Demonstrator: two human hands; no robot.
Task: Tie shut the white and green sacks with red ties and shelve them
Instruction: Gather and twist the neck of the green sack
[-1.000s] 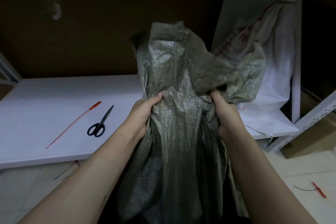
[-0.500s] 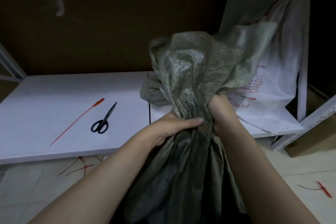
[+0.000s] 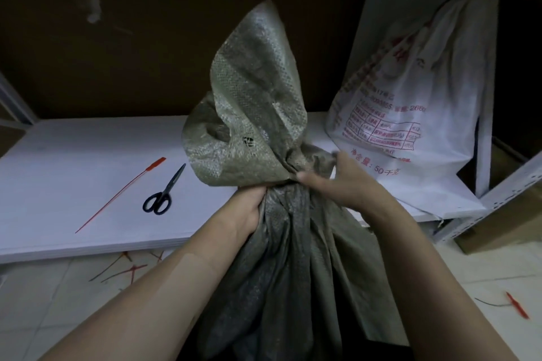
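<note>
Clutched gathered neck of green sack in 2 hands.
Curled left hand below, right hand alongside; red tie, scissors on shelf.

Green sack: coarse woven plastic, the weave rough and catching a dull sheen. White sack: similar woven fabric, matt, printed in red ink. The shelf board is smooth, matt white; its perforated metal frame is painted white. The red tie is thin plastic, the scissors have black plastic handles, and the floor tiles are pale and faintly glossy.
</note>
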